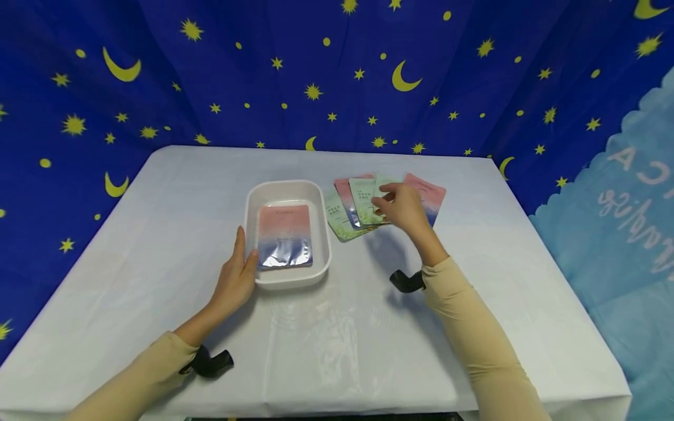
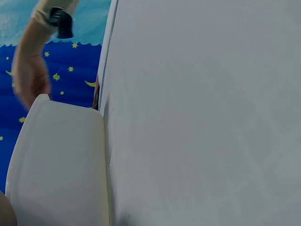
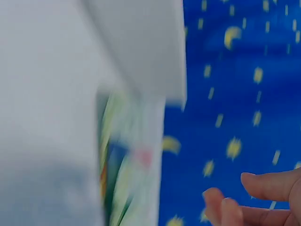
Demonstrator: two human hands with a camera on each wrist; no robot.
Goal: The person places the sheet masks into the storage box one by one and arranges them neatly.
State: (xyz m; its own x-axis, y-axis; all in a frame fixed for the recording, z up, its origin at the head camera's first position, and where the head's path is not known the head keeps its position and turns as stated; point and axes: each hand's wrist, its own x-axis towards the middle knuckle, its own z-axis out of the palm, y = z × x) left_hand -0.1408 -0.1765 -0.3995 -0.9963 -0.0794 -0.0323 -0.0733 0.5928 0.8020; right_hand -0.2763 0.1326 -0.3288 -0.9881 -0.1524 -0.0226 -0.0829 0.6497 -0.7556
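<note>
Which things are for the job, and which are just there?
Seem part of the job:
white tub, touched by the left hand
pink-and-blue packet inside it
spread-out packets near the right hand

Just there:
starry curtain
white tablecloth
pale blue cloth with writing

You have bare tablecloth point(image 1: 305, 351) on the near side of the white tray point(image 1: 289, 284), with black wrist pieces point(image 1: 210, 363) jutting in at its near left and near right. Your left hand point(image 1: 234, 277) blocks its left wall. Packets point(image 1: 363, 202) crowd just beside its right rim, your right hand point(image 1: 406, 209) over them. Beyond its far rim, open cloth reaches the starry curtain point(image 1: 316, 64).
</note>
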